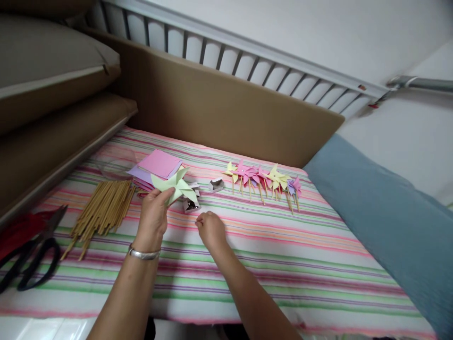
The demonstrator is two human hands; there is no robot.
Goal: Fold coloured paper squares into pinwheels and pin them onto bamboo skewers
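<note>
A: What's around the green pinwheel?
B: The left hand grasps it above the striped cloth. The right hand is closed, fingertips pinched, just beside. Paper squares behind, sticks left, finished pinwheels right.

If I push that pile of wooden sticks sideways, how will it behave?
The wooden sticks lie loose and roughly parallel on the striped cloth, so they would probably roll and fan apart rather than slide together. They look thin, so likely light and somewhat easy to snap. The cloth may slow them a little.
</note>
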